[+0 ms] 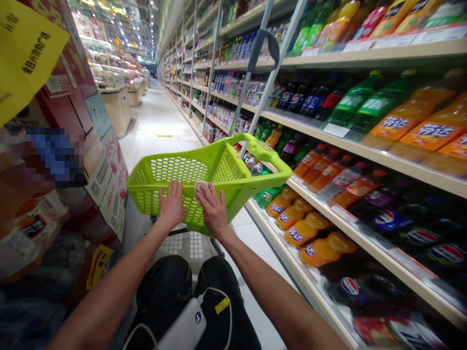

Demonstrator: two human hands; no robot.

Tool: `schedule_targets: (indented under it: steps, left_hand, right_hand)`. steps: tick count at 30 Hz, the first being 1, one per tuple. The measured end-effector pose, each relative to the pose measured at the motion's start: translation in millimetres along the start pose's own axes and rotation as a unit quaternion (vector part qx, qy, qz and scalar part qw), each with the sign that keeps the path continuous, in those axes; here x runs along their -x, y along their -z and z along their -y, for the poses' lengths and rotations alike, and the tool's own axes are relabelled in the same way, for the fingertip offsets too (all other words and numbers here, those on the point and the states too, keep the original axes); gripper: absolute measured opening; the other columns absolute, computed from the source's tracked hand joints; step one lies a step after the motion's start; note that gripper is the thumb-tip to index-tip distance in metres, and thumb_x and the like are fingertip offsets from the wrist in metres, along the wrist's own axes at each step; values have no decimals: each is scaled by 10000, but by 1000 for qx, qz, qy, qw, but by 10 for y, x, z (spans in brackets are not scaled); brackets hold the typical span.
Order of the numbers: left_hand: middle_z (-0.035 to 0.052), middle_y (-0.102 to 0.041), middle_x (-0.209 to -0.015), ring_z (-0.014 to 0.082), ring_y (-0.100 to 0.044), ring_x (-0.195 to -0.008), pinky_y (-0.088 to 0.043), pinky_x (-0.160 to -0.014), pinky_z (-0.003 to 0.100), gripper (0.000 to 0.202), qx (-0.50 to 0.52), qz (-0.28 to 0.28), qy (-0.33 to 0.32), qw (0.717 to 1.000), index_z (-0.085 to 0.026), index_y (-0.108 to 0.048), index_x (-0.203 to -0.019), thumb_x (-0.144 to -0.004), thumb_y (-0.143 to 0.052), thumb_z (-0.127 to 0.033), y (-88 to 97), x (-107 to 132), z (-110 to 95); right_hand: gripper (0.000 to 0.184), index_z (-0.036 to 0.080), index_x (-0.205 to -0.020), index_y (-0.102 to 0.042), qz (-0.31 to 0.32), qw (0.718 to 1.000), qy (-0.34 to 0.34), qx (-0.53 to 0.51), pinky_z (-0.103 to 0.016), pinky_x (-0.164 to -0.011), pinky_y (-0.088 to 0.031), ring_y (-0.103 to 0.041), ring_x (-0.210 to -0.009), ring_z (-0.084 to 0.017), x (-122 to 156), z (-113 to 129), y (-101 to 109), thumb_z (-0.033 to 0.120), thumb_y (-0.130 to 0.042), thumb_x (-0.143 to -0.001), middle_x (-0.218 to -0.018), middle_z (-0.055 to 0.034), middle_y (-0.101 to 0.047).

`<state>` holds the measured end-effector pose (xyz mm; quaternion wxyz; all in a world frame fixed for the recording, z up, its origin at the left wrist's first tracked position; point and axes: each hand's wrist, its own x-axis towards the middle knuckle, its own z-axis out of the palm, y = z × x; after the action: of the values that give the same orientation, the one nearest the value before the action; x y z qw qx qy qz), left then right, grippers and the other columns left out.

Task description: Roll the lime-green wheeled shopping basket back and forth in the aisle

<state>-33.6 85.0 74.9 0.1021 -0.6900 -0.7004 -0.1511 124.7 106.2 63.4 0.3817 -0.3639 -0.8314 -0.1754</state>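
Observation:
A lime-green plastic shopping cart (233, 194) stands in front of my knees, its basket sides pierced with holes. My left hand (172, 204) lies against the near side of the basket, fingers stretched upward just under the rim, with nothing in it. Beside it, my right hand (213, 209) presses a crumpled whitish cloth (200, 186) to the rim. Most of the cloth is hidden beneath the fingers. The cart's handle loop (275, 158) rises at the right, near the shelves.
Drink shelves (365, 131) run along the right, with orange soda bottles (306, 231) low down. Stacked cartons (104, 180) and a yellow sign (27, 58) crowd the left. A tiled aisle (153, 114) stretches ahead. A white power bank (184, 328) with a cable is at my lap.

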Motion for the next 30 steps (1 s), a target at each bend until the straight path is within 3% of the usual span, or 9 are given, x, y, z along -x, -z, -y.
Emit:
schedule_targets:
  steps: [5, 10, 15, 19, 25, 30]
  left_hand:
    - [120, -157, -1471, 257, -120, -1360, -115, -1071, 556, 746, -6, 5, 15, 1000, -63, -175, -1385, -706, -443, -216, -27, 30, 110]
    - [121, -144, -1473, 257, -114, -1362, -111, -1074, 547, 763, -5, 7, 9, 1000, -55, -171, -1385, -699, -455, -230, -19, 44, 96]
    - [120, -147, -1472, 257, -114, -1362, -127, -1078, 529, 761, 3, 4, 20, 1000, -51, -185, -1383, -694, -458, -225, -23, 46, 70]
    - [113, -151, -1473, 250, -113, -1362, -134, -1081, 520, 735, 7, 4, 27, 1000, -51, -194, -1381, -706, -436, -211, -25, 51, 38]
    - [94, -210, -1461, 243, -166, -1352, -118, -1094, 507, 723, 6, 22, -13, 1000, -88, -244, -1372, -689, -452, -202, 60, 38, 218]
    - [103, -232, -1453, 243, -188, -1346, -81, -1084, 548, 709, -17, 26, 6, 999, -90, -251, -1368, -688, -433, -177, 132, 67, 522]
  right_hand:
    - [378, 212, -1210, -519, 36, 999, 3, -1, -455, -1091, -95, -193, -1343, -180, -48, 14, -157, 107, -370, -879, -1350, -54, -433]
    - [382, 213, -1224, -502, 88, 996, 24, -12, -479, -1076, -137, -244, -1324, -211, 140, 60, -372, 113, -403, -869, -1359, -52, -420]
    - [401, 209, -1229, -499, 127, 991, 31, -13, -476, -1062, -182, -303, -1297, -222, 298, 101, -410, 97, -421, -853, -1353, -59, -427]
    - [365, 215, -1201, -528, 86, 995, 42, -26, -446, -1075, -166, -303, -1299, -200, 196, 175, -325, 121, -407, -869, -1327, -46, -462]
    - [383, 232, -1203, -532, -11, 999, 22, -35, -421, -1093, -107, -215, -1336, -155, -331, 315, -190, 115, -346, -889, -1324, -43, -466]
    - [381, 240, -1228, -507, 36, 999, 29, -25, -439, -1093, -101, -230, -1332, -173, -344, 354, -334, 128, -383, -885, -1341, -38, -446]
